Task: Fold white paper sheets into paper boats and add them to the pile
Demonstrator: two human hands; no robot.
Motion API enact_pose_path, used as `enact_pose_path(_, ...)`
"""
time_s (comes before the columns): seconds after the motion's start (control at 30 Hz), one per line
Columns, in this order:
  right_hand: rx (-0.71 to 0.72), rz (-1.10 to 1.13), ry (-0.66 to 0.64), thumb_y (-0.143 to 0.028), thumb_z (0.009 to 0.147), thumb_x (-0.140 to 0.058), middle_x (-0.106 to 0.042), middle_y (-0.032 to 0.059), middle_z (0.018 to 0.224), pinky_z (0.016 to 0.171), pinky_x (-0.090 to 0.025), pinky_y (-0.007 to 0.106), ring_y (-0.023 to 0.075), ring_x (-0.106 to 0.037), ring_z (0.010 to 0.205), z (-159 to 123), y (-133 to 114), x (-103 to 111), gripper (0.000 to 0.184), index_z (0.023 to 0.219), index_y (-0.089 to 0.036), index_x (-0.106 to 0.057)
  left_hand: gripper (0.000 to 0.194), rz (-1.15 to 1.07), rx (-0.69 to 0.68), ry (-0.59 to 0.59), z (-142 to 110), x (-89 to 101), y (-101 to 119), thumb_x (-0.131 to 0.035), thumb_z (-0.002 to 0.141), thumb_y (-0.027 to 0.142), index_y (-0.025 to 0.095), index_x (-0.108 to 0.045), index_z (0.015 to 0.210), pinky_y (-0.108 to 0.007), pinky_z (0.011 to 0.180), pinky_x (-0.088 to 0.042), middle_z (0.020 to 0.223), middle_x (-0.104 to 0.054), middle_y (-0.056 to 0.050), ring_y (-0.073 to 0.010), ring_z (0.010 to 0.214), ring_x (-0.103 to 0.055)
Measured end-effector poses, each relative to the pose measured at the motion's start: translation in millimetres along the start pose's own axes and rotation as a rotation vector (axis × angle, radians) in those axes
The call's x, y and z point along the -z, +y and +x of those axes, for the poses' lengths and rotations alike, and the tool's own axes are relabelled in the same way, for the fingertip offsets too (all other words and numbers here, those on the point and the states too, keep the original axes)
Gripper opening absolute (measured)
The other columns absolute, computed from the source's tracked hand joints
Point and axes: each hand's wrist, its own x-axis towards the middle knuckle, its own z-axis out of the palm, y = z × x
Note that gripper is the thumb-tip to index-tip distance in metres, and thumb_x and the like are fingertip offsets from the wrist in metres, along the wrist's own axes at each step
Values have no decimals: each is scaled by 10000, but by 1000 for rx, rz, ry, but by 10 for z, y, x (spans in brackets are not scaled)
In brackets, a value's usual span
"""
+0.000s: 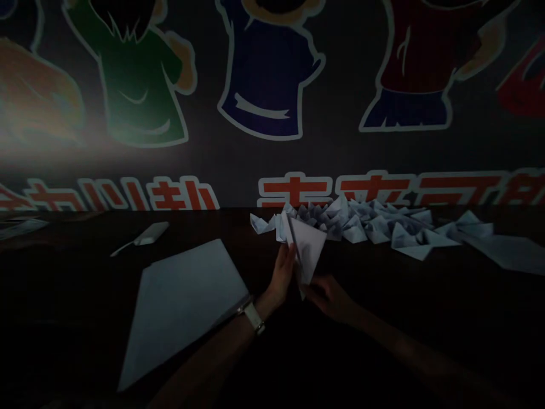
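A folded sheet of white paper [310, 244], shaped like a triangle with flaps, is held up above the dark table between both hands. My left hand [283, 274], with a pale watch on its wrist, grips its left edge, fingers closed behind it and thumb in front. At the lower corner my right hand [331, 296] pinches the paper with bent fingers. Just behind the held piece lies a pile of folded paper shapes [374, 222], several of them pointed like small boats.
A stack of flat white paper [183, 307] lies to the left of my hands. Behind it is a small white object [152, 233] with a thin tail. More flat paper [511, 253] rests at the right. A wall with printed figures [268, 85] rises behind the table [221, 221].
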Motion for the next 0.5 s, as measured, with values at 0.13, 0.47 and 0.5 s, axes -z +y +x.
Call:
enact_pose_path(0.13, 55, -173, -117, -324, 813, -486, -621, 21, 553, 507, -340, 248, 140, -531, 485, -116, -63, -168, 287, 614, -181, -635, 382, -35, -20, 140, 22, 34, 126, -530, 758, 539, 192, -518, 918, -232, 667, -418, 820, -563, -7, -135, 749, -529)
enact_pose_path(0.47, -309, 422, 298, -640, 803, -329, -541, 2, 499, 493, -384, 263, 141, -501, 496, 47, 82, 53, 570, 542, -184, -550, 364, -4, 116, 43, 35, 30, 55, -547, 742, 501, 150, -588, 831, -238, 640, -413, 753, -602, -18, -144, 707, -541)
enact_pose_path(0.5, -333, 464, 334, -640, 776, -392, -573, 6, 532, 527, -410, 271, 156, -536, 537, 88, 98, 108, 534, 572, -182, -575, 371, 9, 134, -14, 22, 12, 33, -547, 742, 496, 144, -599, 848, -246, 646, -418, 761, -615, -27, -153, 716, -552)
